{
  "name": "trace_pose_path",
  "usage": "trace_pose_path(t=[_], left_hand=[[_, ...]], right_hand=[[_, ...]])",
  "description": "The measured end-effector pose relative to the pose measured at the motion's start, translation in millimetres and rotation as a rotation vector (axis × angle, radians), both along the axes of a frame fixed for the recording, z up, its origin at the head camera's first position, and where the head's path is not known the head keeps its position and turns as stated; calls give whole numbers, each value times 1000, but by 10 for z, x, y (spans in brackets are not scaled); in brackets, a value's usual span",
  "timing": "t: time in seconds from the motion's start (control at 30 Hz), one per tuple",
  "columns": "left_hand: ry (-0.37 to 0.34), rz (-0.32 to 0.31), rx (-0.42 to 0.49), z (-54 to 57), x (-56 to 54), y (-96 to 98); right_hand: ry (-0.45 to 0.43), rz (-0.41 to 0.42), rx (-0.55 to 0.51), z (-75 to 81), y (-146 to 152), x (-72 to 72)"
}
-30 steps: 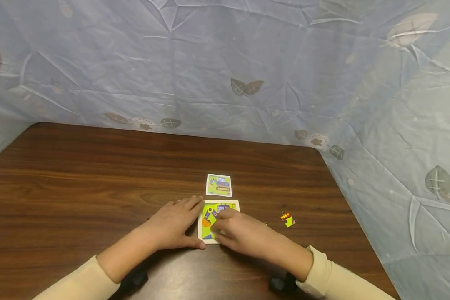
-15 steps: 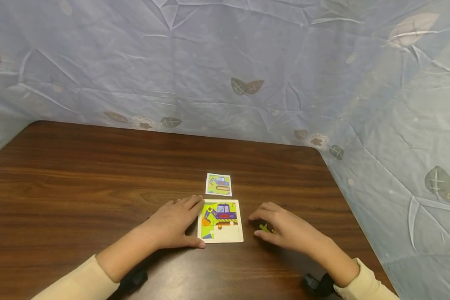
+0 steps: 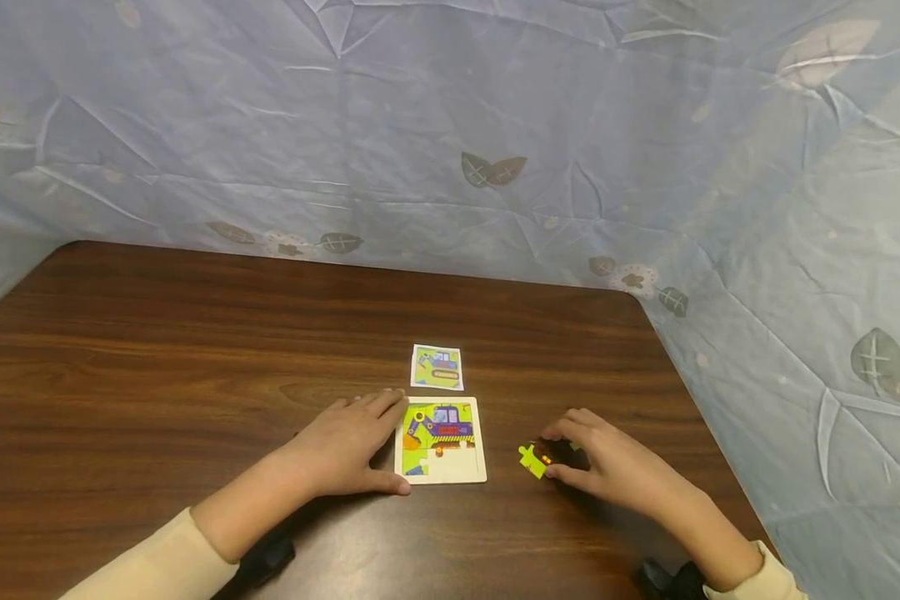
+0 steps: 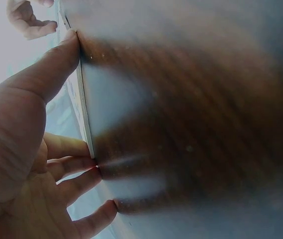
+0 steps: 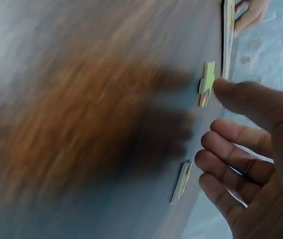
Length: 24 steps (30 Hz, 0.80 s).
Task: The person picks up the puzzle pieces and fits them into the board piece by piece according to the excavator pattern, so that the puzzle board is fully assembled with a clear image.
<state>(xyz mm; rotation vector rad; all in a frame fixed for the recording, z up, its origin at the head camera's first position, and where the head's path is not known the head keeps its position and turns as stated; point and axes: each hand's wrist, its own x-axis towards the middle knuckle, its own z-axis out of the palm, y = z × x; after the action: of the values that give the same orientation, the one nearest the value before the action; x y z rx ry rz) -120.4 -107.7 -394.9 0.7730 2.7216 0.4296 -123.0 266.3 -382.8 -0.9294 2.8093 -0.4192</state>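
A square jigsaw board (image 3: 457,471) shows a purple digger picture, with a bare pale gap at its lower right. My left hand (image 3: 345,450) lies along its left side, thumb at the lower corner and fingertips at the upper one. To the right of the board, my right hand (image 3: 611,462) hovers low with loosely bent fingers. A yellow-green jigsaw piece (image 3: 531,462) lies just by its thumb and fingertips; the right wrist view shows the thumb close to that piece (image 5: 207,82). Another jigsaw piece (image 5: 182,181) lies under the fingers, mostly hidden in the head view.
Beyond the board, a small picture card (image 3: 437,367) with the same digger lies on the dark wooden table (image 3: 232,333). A pale leaf-patterned cloth (image 3: 420,125) hangs behind the table and along its right side.
My right hand has left the board and moved right to the loose pieces, uncovering the board's picture and then the yellow-green piece. The left hand has stayed in place.
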Motion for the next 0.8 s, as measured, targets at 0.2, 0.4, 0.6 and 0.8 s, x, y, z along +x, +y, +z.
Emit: trace_pose_path(t=[0.2, 0.4, 0.6, 0.8], left_hand=[[8, -3, 7, 4, 7, 5], [5, -4, 10, 12, 9, 7], [6, -4, 17, 8, 9, 10], [-2, 4, 12, 6, 6, 6]], right_hand=[[7, -1, -1, -31, 40, 31], [37, -32, 28, -55, -20, 84], [57, -86, 63, -69, -71, 109], [72, -91, 65, -77, -104, 101]])
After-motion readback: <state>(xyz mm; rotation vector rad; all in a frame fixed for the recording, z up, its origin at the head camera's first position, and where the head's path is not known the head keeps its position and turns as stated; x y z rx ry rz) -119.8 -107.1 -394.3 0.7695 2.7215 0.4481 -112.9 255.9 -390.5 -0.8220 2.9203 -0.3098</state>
